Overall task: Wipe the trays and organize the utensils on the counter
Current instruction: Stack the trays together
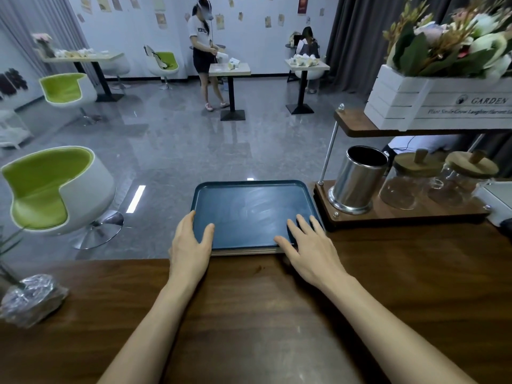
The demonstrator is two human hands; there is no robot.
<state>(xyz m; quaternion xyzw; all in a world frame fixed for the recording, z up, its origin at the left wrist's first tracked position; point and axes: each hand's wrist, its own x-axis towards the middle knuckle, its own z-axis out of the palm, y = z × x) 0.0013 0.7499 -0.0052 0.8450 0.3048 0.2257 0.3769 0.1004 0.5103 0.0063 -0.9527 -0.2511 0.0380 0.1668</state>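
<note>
A dark blue tray (249,209) lies on top of a stack of trays at the far edge of the wooden counter (249,314), overhanging the edge. My left hand (191,245) grips the tray's near left corner, thumb on top. My right hand (307,245) rests flat on the near right corner with fingers spread. A steel utensil holder (357,178) stands to the right on a wooden rack; its inside looks dark and I see no utensils.
Two lidded glass jars (410,181) stand beside the holder on the rack (401,214). A white flower box (432,101) sits on the rack's upper shelf. A foil-wrapped plant pot (30,297) is at the counter's left. Beyond are green chairs, tables and two people.
</note>
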